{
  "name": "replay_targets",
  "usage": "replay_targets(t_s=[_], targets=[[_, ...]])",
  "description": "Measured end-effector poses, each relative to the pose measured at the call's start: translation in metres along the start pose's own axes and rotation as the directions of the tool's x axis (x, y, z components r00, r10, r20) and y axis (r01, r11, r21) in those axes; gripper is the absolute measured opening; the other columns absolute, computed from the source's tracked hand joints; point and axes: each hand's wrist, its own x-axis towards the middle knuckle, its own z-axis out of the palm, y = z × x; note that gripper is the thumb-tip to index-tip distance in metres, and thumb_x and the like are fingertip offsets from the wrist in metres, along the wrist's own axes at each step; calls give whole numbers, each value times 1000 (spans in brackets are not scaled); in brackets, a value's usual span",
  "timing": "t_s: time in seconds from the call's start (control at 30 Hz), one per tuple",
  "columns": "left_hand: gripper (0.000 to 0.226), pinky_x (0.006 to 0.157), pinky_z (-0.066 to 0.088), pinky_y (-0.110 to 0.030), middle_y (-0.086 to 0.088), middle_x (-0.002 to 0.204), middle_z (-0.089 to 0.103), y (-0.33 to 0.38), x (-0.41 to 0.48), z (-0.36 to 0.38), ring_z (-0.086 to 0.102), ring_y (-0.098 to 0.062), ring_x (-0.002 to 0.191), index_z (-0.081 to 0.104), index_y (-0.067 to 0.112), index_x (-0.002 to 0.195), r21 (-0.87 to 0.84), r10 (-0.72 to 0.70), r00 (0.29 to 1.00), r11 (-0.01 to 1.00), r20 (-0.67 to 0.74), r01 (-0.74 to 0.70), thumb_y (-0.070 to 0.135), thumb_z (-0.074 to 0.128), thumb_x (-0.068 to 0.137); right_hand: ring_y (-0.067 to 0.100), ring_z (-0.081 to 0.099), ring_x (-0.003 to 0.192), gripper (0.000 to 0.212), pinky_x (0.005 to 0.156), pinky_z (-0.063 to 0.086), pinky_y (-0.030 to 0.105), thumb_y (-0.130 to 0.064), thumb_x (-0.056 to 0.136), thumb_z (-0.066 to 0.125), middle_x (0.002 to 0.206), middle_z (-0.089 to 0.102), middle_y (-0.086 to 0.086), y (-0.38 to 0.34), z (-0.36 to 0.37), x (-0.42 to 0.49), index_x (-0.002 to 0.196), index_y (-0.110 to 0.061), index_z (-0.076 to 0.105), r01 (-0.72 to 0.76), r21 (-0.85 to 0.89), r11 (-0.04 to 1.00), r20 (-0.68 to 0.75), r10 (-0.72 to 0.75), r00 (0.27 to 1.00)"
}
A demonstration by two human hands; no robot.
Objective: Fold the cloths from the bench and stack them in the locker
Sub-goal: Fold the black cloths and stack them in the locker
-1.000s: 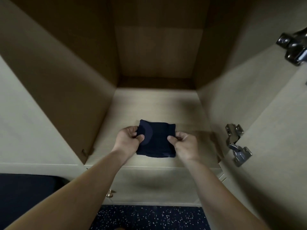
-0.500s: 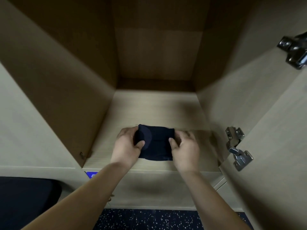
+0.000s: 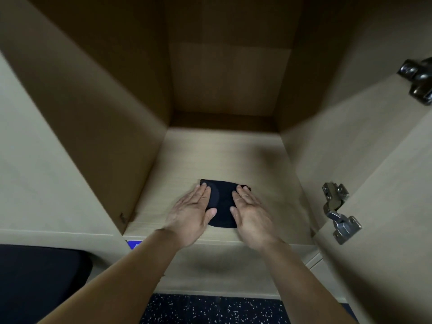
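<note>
Cloth: small folded dark navy fabric square point(image 3: 222, 204), flat on the pale wood-grain locker shelf point(image 3: 222, 155) near its front edge, under and between both hands.
Left hand point(image 3: 189, 216): fingers straight and close together, laid flat on the cloth's left part, thumb on the fabric.
Right hand point(image 3: 251, 216): fingers straight, flat on the cloth's right part, thumb tip touching it.
Grip: no pinch; a strip of cloth shows between the thumbs.
Beyond fingertips: bare shelf to the back wall.
Right of right hand: silver metal hinge point(image 3: 339, 211); darker metal hinge point(image 3: 418, 78) higher up.
Left of left forearm: dark padded bench point(image 3: 39, 281); small blue label point(image 3: 134, 244) just beside the forearm.
Below forearms: dark speckled floor point(image 3: 210, 309).
</note>
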Motion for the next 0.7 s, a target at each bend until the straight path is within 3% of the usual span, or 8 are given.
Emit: replay_targets(t_s=[0.1, 0.2, 0.27, 0.4, 0.57, 0.7], targets=[[61, 120, 2, -21, -2, 164, 8, 4, -15, -10, 4, -12, 151, 13, 14, 156, -71, -22, 998, 997, -57, 18, 41, 31, 105, 13, 13, 148, 51, 118, 10, 23, -27, 103, 39, 160, 21, 2, -6, -16, 0, 151, -16, 29, -39, 54, 998, 26, 38, 999], [62, 120, 11, -23, 2, 163, 17, 9, -38, -30, 13, -11, 149, 18, 20, 155, -80, -39, 993, 996, -116, 29, 45, 38, 102, 18, 35, 139, 51, 108, 32, 27, -24, 97, 49, 153, 37, -1, -22, -42, -8, 146, -23, 38, -50, 37, 998, -34, 52, 998], [64, 119, 14, -24, 3, 162, 19, 12, -57, -47, 15, -12, 149, 17, 22, 156, -40, -56, 989, 998, -137, 51, 47, 40, 101, 20, 42, 134, 49, 102, 39, 29, -26, 95, 52, 149, 42, -3, -37, -58, -18, 144, -24, 41, -38, 21, 999, -54, 39, 998], [70, 117, 15, -29, 2, 163, 18, 16, -110, -84, 16, -16, 149, 13, 21, 156, 17, -119, 982, 992, -150, 122, 51, 40, 100, 21, 47, 128, 47, 95, 43, 31, -34, 95, 53, 145, 47, -5, -71, -85, -47, 141, -26, 44, -6, -18, 1000, -54, 5, 999], [69, 117, 21, -31, 2, 161, 24, 6, -197, -122, 23, -17, 147, 19, 22, 155, 55, -205, 952, 973, -226, 223, 52, 44, 98, 24, 55, 115, 27, 83, 47, 34, -34, 94, 53, 125, 59, -2, -123, -116, -92, 119, -22, 56, 69, -30, 997, -85, -72, 994], [66, 115, 23, -33, 3, 160, 27, -8, -283, -136, 27, -19, 145, 25, 24, 154, 43, -333, 899, 932, -284, 359, 52, 45, 97, 28, 53, 120, 38, 90, 46, 36, -33, 96, 53, 132, 57, 5, -177, -124, -136, 130, -17, 53, 149, 21, 989, -76, -147, 986]])
